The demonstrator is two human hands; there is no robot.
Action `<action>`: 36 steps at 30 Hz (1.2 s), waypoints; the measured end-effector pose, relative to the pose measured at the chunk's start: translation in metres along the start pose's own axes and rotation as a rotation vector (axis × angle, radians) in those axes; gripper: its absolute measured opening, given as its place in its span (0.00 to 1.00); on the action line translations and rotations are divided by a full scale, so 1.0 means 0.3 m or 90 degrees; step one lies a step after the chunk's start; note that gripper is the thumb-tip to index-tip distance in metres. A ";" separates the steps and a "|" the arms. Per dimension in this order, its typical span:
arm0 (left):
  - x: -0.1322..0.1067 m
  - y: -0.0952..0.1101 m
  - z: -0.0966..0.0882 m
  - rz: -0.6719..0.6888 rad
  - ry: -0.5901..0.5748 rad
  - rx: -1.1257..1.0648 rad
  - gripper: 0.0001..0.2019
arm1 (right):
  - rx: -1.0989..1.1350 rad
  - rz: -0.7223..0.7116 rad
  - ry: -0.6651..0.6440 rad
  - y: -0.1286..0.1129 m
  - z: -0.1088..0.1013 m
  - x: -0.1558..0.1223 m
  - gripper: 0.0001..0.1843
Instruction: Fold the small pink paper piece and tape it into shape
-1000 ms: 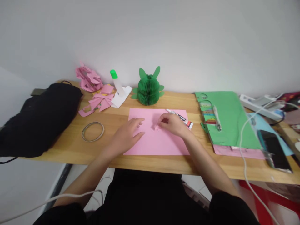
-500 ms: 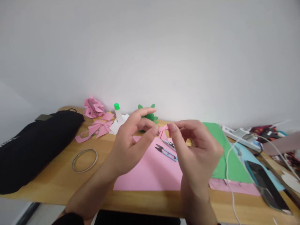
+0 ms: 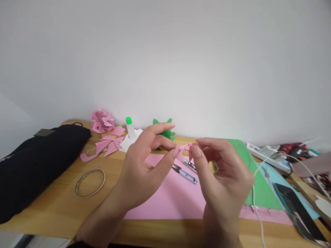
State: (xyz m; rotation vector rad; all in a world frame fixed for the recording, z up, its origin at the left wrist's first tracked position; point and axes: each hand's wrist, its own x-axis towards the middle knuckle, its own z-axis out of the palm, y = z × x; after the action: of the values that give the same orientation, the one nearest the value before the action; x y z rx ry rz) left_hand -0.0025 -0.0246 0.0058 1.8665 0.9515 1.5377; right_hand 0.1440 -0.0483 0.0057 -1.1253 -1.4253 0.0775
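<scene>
Paper is what I hold: a small pink piece (image 3: 185, 147), raised above the table (image 3: 51, 210) near the middle of my view, between my two hands. Its long axis runs from left to right, roughly level, so one end points at each hand and neither is nearer; both touch it. My left hand (image 3: 144, 172) comes at it from the left with the palm turned toward me, thumb and forefinger narrowed to a pinch on the left end, the other fingers (image 3: 160, 128) spread upward and free. My right hand (image 3: 222, 175) meets it from the right, thumb and forefinger closed on the right end, the rest loosely curled behind. The piece is too small and too covered for me to tell its exact shape. Straight below it lies the pink sheet (image 3: 170, 193), flat on the table, with the snips (image 3: 185, 173) and a glue tube (image 3: 190, 163) on its far part, just beside each other. Green paper (image 3: 254, 186) lies to the right of the sheet, a tape ring (image 3: 90, 178) well to the left, and a black bag (image 3: 33, 162) beyond that.
</scene>
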 end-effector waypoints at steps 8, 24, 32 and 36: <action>-0.006 0.003 -0.017 0.030 -0.010 0.049 0.04 | 0.126 0.057 -0.127 0.002 -0.023 0.010 0.06; -0.004 0.010 -0.021 -0.043 -0.059 -0.069 0.14 | 0.171 0.130 -0.094 0.008 -0.034 0.000 0.06; -0.005 0.011 -0.015 -0.039 -0.062 -0.122 0.18 | 0.167 0.130 -0.105 0.004 -0.037 0.004 0.05; -0.002 0.011 -0.015 -0.033 -0.057 -0.113 0.17 | 0.178 0.134 -0.108 0.005 -0.036 0.005 0.05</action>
State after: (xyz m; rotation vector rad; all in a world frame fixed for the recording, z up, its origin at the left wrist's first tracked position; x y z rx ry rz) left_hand -0.0064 -0.0271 0.0090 1.7570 0.7887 1.4455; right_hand 0.1537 -0.0524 0.0085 -1.0496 -1.3882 0.5168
